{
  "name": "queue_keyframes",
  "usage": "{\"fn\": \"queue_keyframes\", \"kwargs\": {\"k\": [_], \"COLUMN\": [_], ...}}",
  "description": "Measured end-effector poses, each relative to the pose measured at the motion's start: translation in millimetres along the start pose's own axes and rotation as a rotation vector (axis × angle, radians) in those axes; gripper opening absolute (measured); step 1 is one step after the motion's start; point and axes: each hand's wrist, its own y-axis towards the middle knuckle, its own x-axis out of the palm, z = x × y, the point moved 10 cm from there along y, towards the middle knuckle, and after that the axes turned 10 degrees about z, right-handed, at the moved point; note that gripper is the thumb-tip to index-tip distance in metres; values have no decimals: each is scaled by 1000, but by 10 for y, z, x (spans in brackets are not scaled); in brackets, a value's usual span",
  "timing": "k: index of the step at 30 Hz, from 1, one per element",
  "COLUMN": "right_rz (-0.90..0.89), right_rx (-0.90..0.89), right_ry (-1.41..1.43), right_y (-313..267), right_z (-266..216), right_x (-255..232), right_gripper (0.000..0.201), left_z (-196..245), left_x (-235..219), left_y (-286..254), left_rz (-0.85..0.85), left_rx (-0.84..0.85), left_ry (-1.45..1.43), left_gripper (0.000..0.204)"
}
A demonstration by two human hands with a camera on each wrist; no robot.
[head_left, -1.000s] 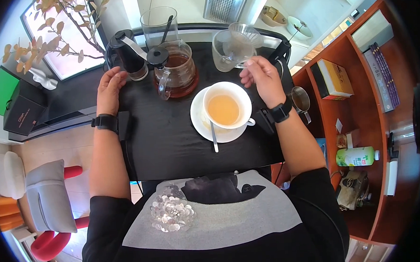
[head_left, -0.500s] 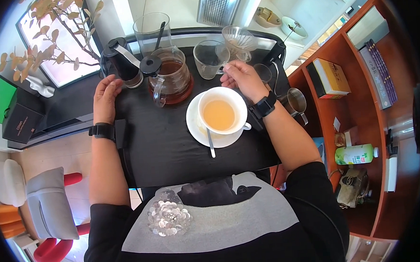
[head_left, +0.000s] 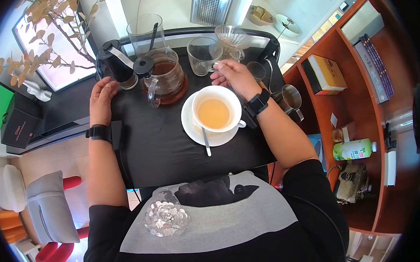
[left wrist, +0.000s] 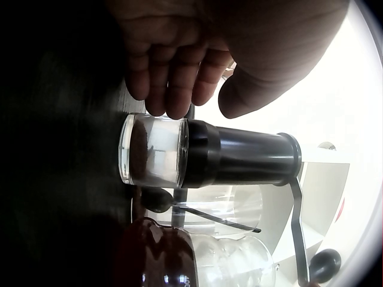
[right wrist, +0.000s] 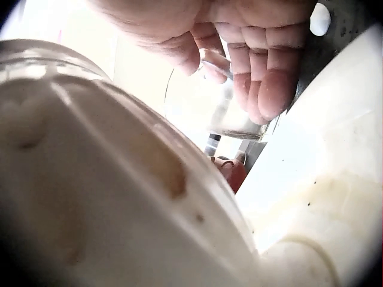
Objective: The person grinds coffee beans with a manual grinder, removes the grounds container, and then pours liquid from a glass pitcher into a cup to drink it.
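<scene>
My right hand pinches the handle of a clear glass mug between thumb and fingers. The mug stands upright on the black table, right of the glass pot of brown liquid. In the right wrist view, the fingers lie at the mug. My left hand rests beside the black grinder, fingers loosely bent, holding nothing. The left wrist view shows its fingertips close to the grinder's clear jar; contact cannot be told.
A white cup of light brown liquid stands on a saucer with a spoon. Behind are a tall glass vessel and a ribbed glass dripper. A metal jug stands at the right.
My right hand has moved left with the glass mug, from in front of the dripper towards the pot. My left hand has stayed beside the grinder. The head view has shifted slightly.
</scene>
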Motion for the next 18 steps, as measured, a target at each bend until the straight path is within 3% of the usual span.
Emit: {"fn": "queue_keyframes", "kwargs": {"k": [7, 9, 18], "right_rz": [-27, 48, 119], "right_rx": [-55, -129, -108], "right_ry": [-37, -130, -178], "right_y": [-40, -68, -143], "right_z": [94, 52, 55], "right_x": [-110, -243, -335], "right_gripper": [35, 37, 35], "left_z": [6, 11, -3], "left_x": [-1, 2, -7], "left_y": [-2, -5, 2], "left_rz": [4, 7, 10], "left_rx": [-3, -6, -8], "left_ry": [0, 0, 1], "left_gripper": [28, 28, 27]}}
